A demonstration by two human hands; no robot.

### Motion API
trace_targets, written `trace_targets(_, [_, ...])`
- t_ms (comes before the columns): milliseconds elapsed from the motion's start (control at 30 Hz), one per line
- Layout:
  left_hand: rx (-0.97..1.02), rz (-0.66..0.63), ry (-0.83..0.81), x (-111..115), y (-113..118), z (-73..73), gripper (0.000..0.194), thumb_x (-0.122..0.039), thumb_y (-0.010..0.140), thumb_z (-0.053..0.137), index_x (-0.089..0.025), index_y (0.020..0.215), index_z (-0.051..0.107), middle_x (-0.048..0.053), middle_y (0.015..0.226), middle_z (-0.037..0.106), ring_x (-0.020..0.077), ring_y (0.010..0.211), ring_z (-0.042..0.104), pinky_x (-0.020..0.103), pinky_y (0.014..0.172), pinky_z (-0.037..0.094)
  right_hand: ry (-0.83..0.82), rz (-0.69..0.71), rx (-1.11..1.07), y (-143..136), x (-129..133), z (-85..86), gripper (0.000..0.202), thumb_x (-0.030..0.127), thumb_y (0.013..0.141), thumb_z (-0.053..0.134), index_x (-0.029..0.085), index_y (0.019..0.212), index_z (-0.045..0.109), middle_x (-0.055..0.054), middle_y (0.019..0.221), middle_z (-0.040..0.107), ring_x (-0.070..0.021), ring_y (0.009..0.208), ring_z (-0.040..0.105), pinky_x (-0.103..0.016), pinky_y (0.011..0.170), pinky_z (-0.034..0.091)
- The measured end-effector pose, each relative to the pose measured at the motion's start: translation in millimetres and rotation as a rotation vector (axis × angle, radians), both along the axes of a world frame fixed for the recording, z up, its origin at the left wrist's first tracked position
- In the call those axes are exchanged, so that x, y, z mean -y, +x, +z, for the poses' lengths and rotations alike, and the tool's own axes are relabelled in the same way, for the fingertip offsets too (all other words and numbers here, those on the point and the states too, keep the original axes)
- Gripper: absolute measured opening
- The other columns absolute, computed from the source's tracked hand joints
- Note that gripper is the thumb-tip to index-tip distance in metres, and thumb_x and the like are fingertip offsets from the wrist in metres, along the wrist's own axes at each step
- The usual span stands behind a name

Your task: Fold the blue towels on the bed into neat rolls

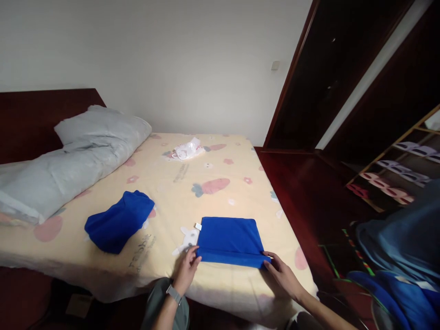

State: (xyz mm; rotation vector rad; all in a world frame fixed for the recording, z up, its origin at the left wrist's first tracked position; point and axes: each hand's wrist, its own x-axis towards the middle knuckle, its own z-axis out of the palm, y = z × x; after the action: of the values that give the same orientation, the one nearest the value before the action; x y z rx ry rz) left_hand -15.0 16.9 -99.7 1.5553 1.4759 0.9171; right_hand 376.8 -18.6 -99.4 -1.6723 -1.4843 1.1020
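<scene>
A blue cloth lies flat on the bed, its near edge folded over into a narrow strip. A small white tag sticks out at its left side. My left hand pinches the left end of the folded strip between thumb and fingers; a watch is on that wrist. At the strip's right end, my right hand grips the corner the same way. Another blue cloth, crumpled, rests on the bed to the left.
The bed has a cream sheet with carrot and rabbit prints. A white plastic bag lies toward the wall, a grey quilt at the left. On the right stand a shoe rack and a heap of blue fabric.
</scene>
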Motion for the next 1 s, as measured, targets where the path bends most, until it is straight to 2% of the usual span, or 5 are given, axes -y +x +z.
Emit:
trace_targets(133, [0.213,0.004,-0.151,-0.9,9.5,2.4,0.063,-0.065,0.090,0.044,-0.019,0.133,0.047,-0.001,0.072,0.065,0.0127,0.038,0.057,0.029,0.048,0.052,-0.012,0.010,0.032,2.0,-0.3,1.8,0.057,0.062,0.084,0.060,0.019,0.122,0.061,-0.010,0.115,0.072,-0.0280,0.105,0.068,-0.036,0.093,0.052])
trace_targets(367, [0.090,0.017,-0.006,1.8,10.8,2.7,0.057,-0.062,0.096,0.035,-0.021,0.134,0.047,0.002,0.078,0.069,0.0216,0.075,0.073,0.039,0.082,0.059,0.009,-0.012,0.041,4.9,-6.4,4.4,0.063,0.072,0.084,0.049,0.018,0.111,0.066,-0.011,0.106,0.074,-0.0307,0.105,0.068,-0.040,0.095,0.052])
trace_targets(500, [0.051,0.079,0.047,7.0,15.2,-2.3,0.055,-0.067,0.093,0.042,-0.024,0.126,0.053,0.007,0.098,0.068,0.0226,0.086,0.073,0.039,0.079,0.060,0.012,-0.013,0.054,2.1,-5.4,3.8,0.063,0.074,0.086,0.044,0.022,0.112,0.065,-0.009,0.105,0.074,-0.0285,0.106,0.068,-0.038,0.095,0.052])
trace_targets(800, [0.025,0.212,0.030,11.0,23.4,-2.1,0.061,-0.070,0.087,0.049,-0.020,0.122,0.054,0.012,0.100,0.070,0.0272,0.094,0.071,0.041,0.081,0.059,-0.082,-0.083,-0.219,1.3,-4.6,-8.1,0.062,0.074,0.079,0.055,0.021,0.111,0.053,-0.007,0.090,0.074,-0.0266,0.090,0.070,-0.038,0.082,0.055])
trace_targets(1000, [-0.080,0.242,0.038,8.6,14.9,-1.4,0.051,-0.065,0.088,0.047,-0.021,0.110,0.060,0.010,0.091,0.073,0.0269,0.085,0.073,0.039,0.074,0.059,-0.050,-0.079,-0.036,0.8,-1.4,2.3,0.052,0.077,0.080,0.048,0.026,0.093,0.048,-0.002,0.077,0.072,-0.0248,0.077,0.070,-0.036,0.073,0.054])
